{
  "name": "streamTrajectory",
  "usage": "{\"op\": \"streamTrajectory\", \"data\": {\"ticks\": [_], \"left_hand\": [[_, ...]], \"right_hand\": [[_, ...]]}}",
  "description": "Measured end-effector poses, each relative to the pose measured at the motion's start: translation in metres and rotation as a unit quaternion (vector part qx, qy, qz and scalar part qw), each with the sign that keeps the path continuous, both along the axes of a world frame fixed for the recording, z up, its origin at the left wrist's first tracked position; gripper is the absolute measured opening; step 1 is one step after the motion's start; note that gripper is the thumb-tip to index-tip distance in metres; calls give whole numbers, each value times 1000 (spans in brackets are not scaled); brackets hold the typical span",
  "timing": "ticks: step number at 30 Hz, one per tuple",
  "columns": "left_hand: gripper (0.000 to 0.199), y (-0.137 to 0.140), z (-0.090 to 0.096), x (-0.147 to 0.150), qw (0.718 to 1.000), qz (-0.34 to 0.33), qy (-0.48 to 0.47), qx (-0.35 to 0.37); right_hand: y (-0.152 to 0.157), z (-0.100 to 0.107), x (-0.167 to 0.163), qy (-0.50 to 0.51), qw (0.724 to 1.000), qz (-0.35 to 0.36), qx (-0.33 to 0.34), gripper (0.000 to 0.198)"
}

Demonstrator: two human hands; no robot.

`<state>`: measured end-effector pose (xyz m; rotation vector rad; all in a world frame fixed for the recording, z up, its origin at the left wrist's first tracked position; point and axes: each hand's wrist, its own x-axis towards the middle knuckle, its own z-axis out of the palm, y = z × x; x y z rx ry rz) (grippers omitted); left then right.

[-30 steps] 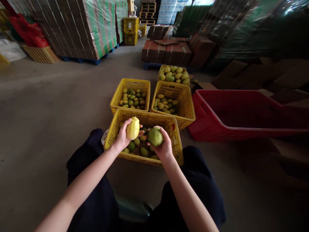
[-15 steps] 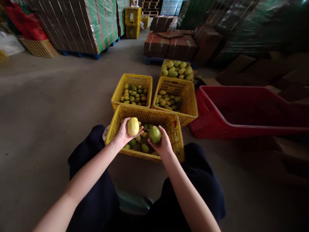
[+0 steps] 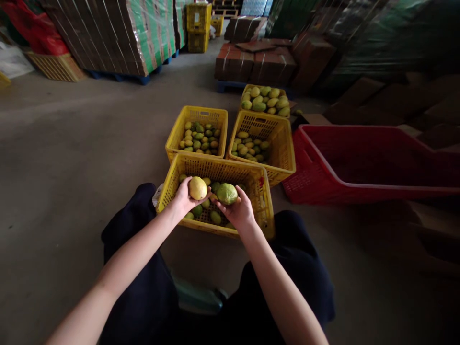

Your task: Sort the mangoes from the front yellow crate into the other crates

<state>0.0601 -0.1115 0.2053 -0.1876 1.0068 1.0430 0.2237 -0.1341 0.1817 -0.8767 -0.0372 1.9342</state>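
Support appears to be the current step: at frame centre, left hand (image 3: pixel 184 196) is cupping yellow fruit (image 3: pixel 198 188), right hand (image 3: pixel 243 211) is cradling green fruit (image 3: pixel 227 194), each grip loosely closed above near crate (image 3: pixel 219 167). Any next move is probably requiring steady support.

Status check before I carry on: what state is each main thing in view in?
Yellow fruit, held in left hand
Green fruit, held in right hand
Near crate, open, part-filled
Left crate, open, part-filled
Right crate, open, part-filled
Back crate, open, filled near the rim
Red bin, open, contents too dark to tell
Left stack, plastic-wrapped
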Motion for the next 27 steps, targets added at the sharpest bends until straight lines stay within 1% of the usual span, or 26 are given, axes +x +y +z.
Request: {"op": "streamTrajectory", "data": {"ticks": [3, 7, 13, 15, 17, 19, 21, 24, 27], "left_hand": [[25, 0, 0, 0, 1000, 4, -2, -1], [25, -1, -1, -1, 1000, 2, -2, 2], [29, 0, -8, -3, 1000, 0, -20, 19], [31, 0, -8, -3, 998, -7, -24, 49], [32, -1, -6, -2, 994, -15, -43, 99], [31, -2, -1, -2, 986, -25, -63, 151], [31, -4, 4, -2, 978, -43, -69, 193], [29, -6, 8, 0, 969, -74, -56, 228], [31, -9, 8, 2, 966, -93, -39, 238]], "right_hand": [[0, -1, 1, 2, 1000, 4, -3, 29], [0, 1, 0, -31, 999, -4, -15, 28], [-1, -1, -1, -25, 1000, -10, -6, 22], [-2, 0, -2, -29, 999, -29, -1, 23], [-4, 4, -3, -30, 998, -51, 7, 29], [-5, 9, -3, -24, 997, -64, 25, 35], [-6, 15, -3, -18, 997, -62, 53, 38], [-8, 20, -2, -22, 994, -41, 97, 36], [-12, 20, -5, -33, 989, -25, 141, 32]]}}
